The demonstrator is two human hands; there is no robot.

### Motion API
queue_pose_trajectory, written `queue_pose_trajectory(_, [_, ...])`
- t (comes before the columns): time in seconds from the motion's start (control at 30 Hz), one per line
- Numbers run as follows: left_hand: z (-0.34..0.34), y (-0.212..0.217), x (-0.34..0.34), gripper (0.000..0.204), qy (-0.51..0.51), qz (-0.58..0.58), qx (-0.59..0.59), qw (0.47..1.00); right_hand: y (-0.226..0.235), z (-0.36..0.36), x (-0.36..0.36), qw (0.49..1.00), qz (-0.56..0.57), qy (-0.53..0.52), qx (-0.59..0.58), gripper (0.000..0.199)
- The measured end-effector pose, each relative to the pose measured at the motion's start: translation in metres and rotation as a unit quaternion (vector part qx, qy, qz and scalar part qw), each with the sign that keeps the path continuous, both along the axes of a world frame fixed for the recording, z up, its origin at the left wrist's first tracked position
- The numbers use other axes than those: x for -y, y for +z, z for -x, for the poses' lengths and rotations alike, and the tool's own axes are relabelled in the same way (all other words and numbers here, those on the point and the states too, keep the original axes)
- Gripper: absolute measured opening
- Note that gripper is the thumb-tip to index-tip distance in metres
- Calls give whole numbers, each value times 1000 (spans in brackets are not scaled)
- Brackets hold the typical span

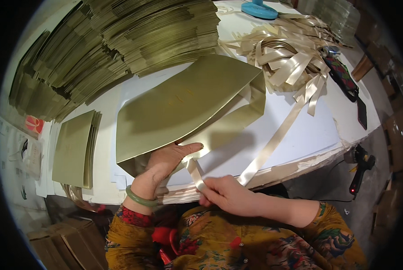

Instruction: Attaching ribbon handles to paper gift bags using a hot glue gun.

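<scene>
An olive-gold paper bag [179, 103] lies on its side before me, its mouth spread apart towards my body. My left hand [167, 158] grips the bag's near edge, thumb on the inner wall and fingers hidden beneath. A cream satin ribbon [273, 141] comes out at the bag's edge beside that thumb. My right hand [226, 193] pinches this ribbon just below the bag. From the right hand the ribbon runs up to the right, to a heap of cut ribbons [291, 63].
Tall stacks of folded olive-gold bags [152, 31] fill the far left. Several flat bags with ribbon handles [73, 148] lie at the left. A patterned pouch with a strap [343, 74] is at the right, a blue round base [259, 10] at the back. Beyond the table's right edge stands a glue gun [358, 168].
</scene>
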State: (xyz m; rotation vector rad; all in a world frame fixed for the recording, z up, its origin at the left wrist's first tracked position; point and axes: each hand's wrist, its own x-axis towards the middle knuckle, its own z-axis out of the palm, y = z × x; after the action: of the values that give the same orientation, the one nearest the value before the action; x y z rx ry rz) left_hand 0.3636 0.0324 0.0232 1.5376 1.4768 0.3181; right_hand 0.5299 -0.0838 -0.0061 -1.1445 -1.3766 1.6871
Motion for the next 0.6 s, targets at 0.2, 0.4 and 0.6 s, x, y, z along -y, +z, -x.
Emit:
queue_pose_trajectory(0.2, [-3, -16, -7, 70, -6, -20, -16, 1000, 62, -77, 44, 929, -167, 232, 236, 28])
queue_pose_trajectory(0.4, [1, -20, 0, 53, 12, -152, -185, 971, 121, -150, 80, 901, -227, 250, 273, 19])
queue_pose_trajectory(0.6, [-12, -28, -12, 53, -30, -128, -120, 984, 172, -167, 119, 900, -238, 218, 293, 13])
